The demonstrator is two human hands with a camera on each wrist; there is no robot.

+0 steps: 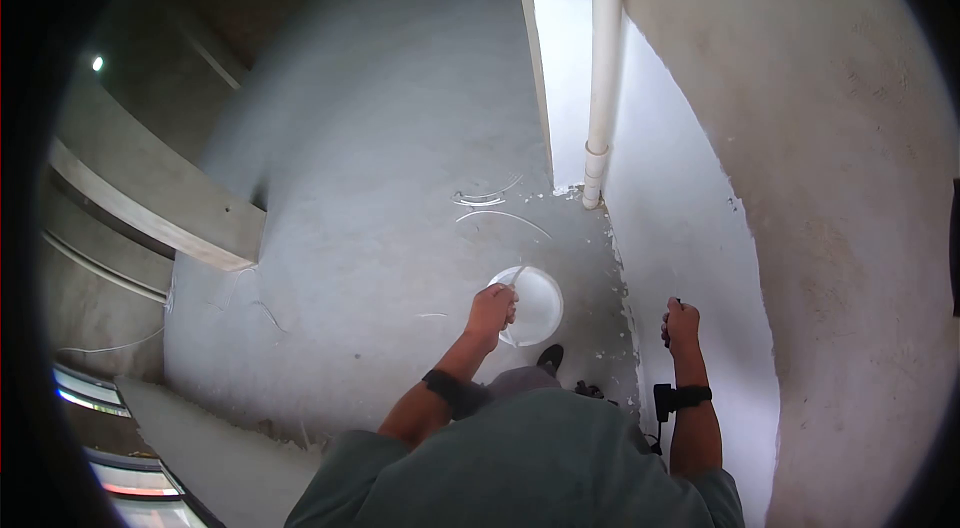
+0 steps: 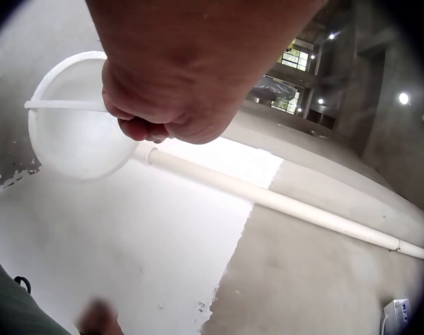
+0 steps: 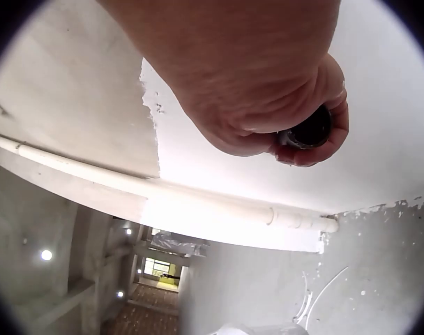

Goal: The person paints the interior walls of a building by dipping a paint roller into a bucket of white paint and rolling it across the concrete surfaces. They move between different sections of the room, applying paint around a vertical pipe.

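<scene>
My left hand [image 1: 490, 311] grips the handle [image 2: 65, 105] of a round white bucket [image 1: 559, 320], its fingers curled round the thin white bar. From above, the bucket overlaps the floor just ahead of my feet, and its inside looks pale. Off to the right, my right hand [image 1: 685, 324] is in front of the white-coated wall and holds a black tool handle [image 3: 312, 131]. The rounded end of that handle shows between thumb and fingers in the right wrist view. The rest of the tool is hidden, so I cannot tell its kind.
A cream pipe [image 1: 602, 58] runs down the wall corner to the floor. White coating [image 1: 680, 198] covers the lower wall, with bare grey-brown plaster [image 1: 830, 128] above. Several thin white strips [image 1: 505, 218] lie on the grey floor. A dark shoe [image 1: 550, 356] stands beside the bucket.
</scene>
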